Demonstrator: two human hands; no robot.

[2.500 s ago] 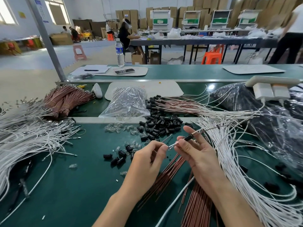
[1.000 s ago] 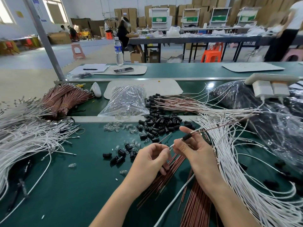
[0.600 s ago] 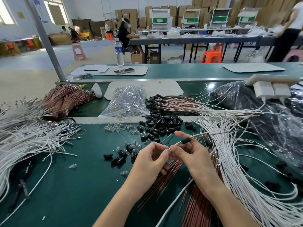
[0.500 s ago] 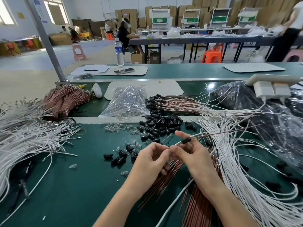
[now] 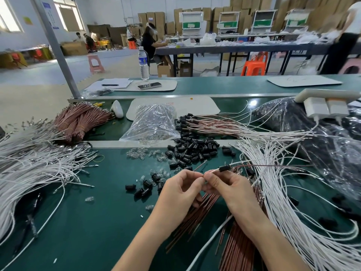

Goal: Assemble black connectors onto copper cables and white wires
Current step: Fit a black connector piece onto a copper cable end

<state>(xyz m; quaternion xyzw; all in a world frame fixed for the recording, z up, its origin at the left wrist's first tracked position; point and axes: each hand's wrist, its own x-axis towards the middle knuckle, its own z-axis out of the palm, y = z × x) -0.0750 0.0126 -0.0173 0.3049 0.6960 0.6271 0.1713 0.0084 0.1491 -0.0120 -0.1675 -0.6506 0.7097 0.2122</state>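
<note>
Nearest, a sheaf of thin copper-coloured cables [image 5: 240,249] lies on the green bench mat [image 5: 93,222] beneath both wrists, on the near side of the heap of loose black cylindrical plastic connectors [image 5: 192,151]. Just short of that heap the left hand [image 5: 181,190] and the right hand [image 5: 228,189] meet fingertip to fingertip, each pinching the end of one thin white wire [image 5: 215,170] between thumb and forefinger. A single black connector [image 5: 224,168] sits threaded on this wire just past the right fingers, raised off the mat. Right of the heap sprawls a mass of loose white wires [image 5: 293,212]; left of it spreads a second white tangle [image 5: 29,169]. Behind the heap rests a crumpled clear plastic bag [image 5: 154,124], and farther behind it stands a clear water bottle [image 5: 143,63].
</note>
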